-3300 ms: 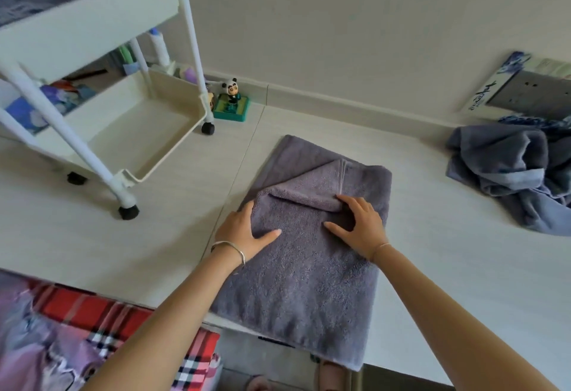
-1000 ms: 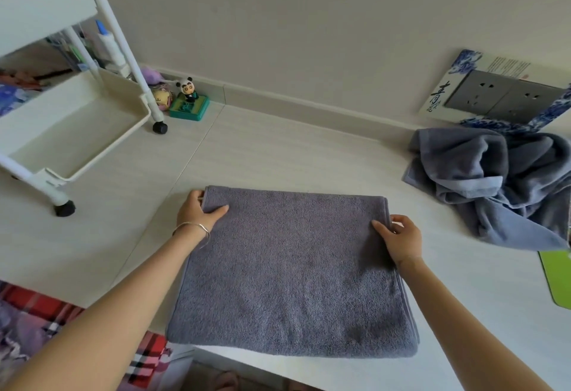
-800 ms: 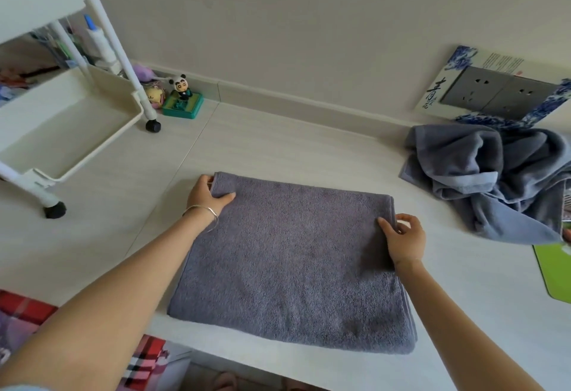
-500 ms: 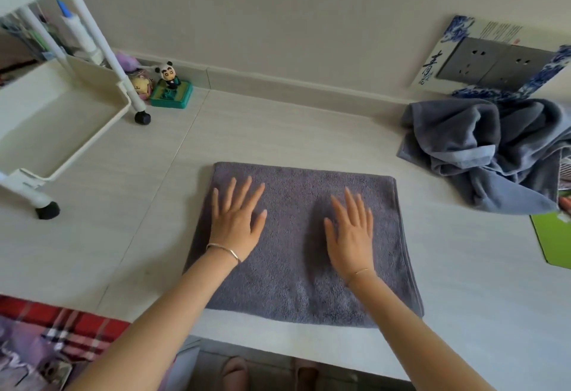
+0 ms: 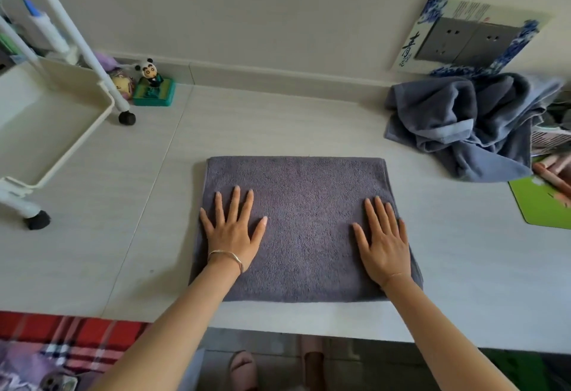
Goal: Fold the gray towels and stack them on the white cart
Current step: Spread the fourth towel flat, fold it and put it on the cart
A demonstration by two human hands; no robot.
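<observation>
Here, the folded gray towel lies flat as a neat rectangle on the pale tabletop, near its front edge and roughly centred before the person. Both hands rest on it, palms down. The left hand is on the towel's left part, fingers straight and spread, grasping nothing; a thin bracelet sits at that wrist. The right hand is flat near the towel's right edge, fingers likewise extended, holding nothing. Far right, against the wall, a crumpled heap of gray towels lies unfolded, well apart from the folded one. A green mat lies just beside that heap. Far left stands the white cart on black castors, its lower tray bare where visible. A small panda figure on a green base stands by the cart's rear leg. Gray wall sockets above the heap.
</observation>
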